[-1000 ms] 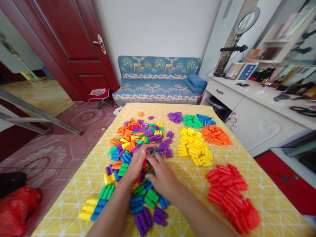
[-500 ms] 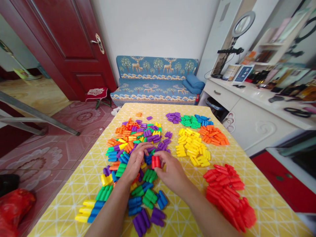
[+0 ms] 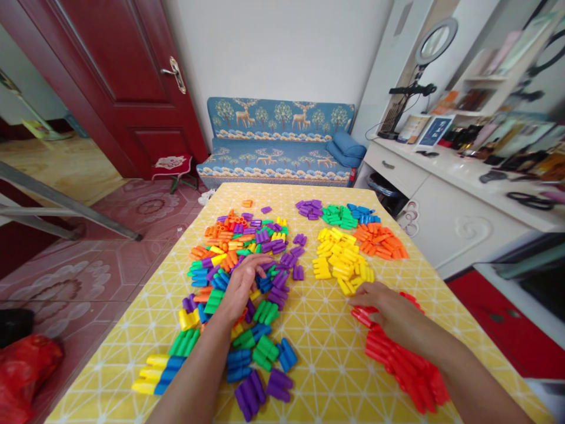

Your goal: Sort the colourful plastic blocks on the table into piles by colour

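Observation:
My left hand (image 3: 242, 287) rests over the mixed heap of plastic building blocks (image 3: 229, 244), fingers stretched out and holding nothing I can see. Orange, purple, green, blue and yellow pieces lie around it, each like short tubes joined side by side. On the right, my right hand (image 3: 388, 309) is at the upper edge of the red block pile (image 3: 406, 365). Its fingers are closed on a red block (image 3: 364, 315), partly hidden under them. Just beyond is the yellow block pile (image 3: 342, 256).
Orange blocks (image 3: 380, 240), green blocks (image 3: 339, 216), blue blocks (image 3: 362, 213) and purple blocks (image 3: 309, 208) form separate piles at the far right of the yellow tablecloth (image 3: 318, 353). A patterned sofa (image 3: 282, 147) stands behind; a white dresser (image 3: 459, 200) is at the right.
My right hand has moved right with the red block, from beside my left hand to the red pile. My left hand has stayed over the mixed heap.

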Tool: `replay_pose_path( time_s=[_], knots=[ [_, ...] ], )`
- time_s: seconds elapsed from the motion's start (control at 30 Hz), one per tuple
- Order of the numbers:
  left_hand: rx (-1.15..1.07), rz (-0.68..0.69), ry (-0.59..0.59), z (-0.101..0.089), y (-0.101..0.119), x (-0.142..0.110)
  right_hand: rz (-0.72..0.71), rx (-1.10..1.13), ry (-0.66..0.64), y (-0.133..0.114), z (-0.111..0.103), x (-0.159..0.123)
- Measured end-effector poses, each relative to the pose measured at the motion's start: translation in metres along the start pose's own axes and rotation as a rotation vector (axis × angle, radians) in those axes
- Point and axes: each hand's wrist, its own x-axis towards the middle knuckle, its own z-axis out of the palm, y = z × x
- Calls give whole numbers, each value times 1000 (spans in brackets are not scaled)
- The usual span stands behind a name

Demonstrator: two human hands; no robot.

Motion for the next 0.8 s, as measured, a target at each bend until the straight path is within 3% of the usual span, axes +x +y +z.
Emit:
replay_pose_path(
  time_s=[0.13,0.27,0.37,0.63,0.7,0.8],
  knots=[
    [-98,-14,117,1,-2,-3,-46,200,167,-44,20,21],
    [-227,-1,394,-3,0,-5,-135,485,136,-98,65,52],
    [-193,9,501,-14,8,-4,-125,489,202,-120,90,67],
    [163,-131,206,-41,19,2,-239,239,170,-129,89,76],
    [188,-130,166,-42,14,1,-253,305,200,-131,93,83],
    [206,-125,121,-42,8,0,-207,650,337,-129,105,95]
  ],
)
